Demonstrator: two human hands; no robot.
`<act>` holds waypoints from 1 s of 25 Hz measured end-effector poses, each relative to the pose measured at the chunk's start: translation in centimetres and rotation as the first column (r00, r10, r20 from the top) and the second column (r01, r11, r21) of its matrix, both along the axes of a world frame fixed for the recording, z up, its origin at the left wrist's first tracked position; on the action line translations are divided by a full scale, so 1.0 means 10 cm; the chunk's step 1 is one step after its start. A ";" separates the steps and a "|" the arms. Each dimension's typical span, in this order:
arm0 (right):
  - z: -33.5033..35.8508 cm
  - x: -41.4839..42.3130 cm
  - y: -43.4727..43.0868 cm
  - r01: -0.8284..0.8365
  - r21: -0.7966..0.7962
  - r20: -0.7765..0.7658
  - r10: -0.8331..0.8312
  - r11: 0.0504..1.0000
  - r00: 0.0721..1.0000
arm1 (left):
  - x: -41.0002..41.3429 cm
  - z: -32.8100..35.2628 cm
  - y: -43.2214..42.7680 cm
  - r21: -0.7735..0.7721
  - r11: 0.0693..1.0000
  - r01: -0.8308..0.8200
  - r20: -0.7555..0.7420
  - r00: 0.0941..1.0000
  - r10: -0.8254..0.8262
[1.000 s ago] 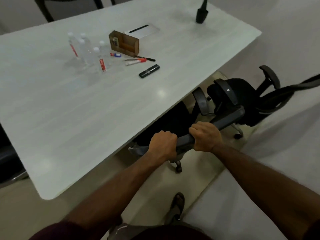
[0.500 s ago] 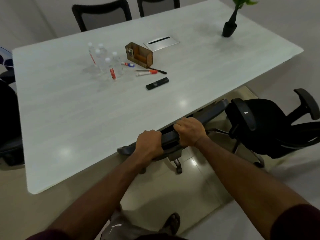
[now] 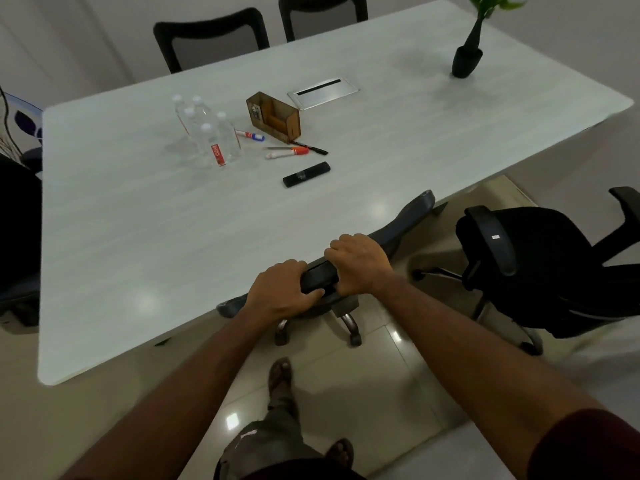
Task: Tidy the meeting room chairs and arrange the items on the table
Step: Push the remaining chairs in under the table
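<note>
Now the left hand (image 3: 277, 294) and the right hand (image 3: 360, 265) are gripping the top of the gray chair (image 3: 408, 220), fingers curled around it. The gray chair is sitting tucked against the near edge of the white table (image 3: 138, 237). Water bottles (image 3: 207, 133), a wooden box (image 3: 273, 117), pens (image 3: 287, 152) and a black remote (image 3: 306, 174) are sitting on the table. A black chair (image 3: 536, 265) is standing to the right.

Pale table (image 3: 138, 237) with clustered items.
Clear bottles (image 3: 207, 133) stand beside a wooden box (image 3: 273, 117); markers (image 3: 287, 152) and a black remote (image 3: 306, 174) lie nearer; a vase (image 3: 466, 62) stands at a far corner.
</note>
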State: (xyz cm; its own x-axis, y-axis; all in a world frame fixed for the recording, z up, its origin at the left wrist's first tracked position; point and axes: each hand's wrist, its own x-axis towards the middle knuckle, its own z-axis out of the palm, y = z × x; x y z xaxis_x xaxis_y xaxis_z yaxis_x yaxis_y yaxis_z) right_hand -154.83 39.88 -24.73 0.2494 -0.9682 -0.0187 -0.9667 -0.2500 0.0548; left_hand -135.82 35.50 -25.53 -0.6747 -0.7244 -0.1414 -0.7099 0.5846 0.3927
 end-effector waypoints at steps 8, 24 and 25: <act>0.52 -0.99 0.00 0.244 0.509 0.489 -0.511 0.825 0.707 | -1.04 0.11 -0.30 0.195 0.981 -0.026 -0.307 0.948 0.086; 0.82 -4.46 2.72 0.992 0.102 0.518 -0.847 -0.074 -0.117 | -5.21 0.47 1.09 0.219 0.619 0.754 -0.407 0.647 -0.644; 0.80 -4.64 2.87 0.990 0.110 0.500 -0.856 -0.089 -0.132 | -5.42 0.48 1.25 0.242 0.599 0.763 -0.398 0.642 -0.655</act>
State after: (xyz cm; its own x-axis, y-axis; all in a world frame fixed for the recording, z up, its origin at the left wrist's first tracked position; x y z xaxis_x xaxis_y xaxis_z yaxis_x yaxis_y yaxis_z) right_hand -201.24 68.53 -16.74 -0.9906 -0.1366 0.0026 -0.1222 0.8774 -0.4640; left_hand -190.05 48.01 -20.75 -0.9968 0.0731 -0.0320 0.0218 0.6354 0.7719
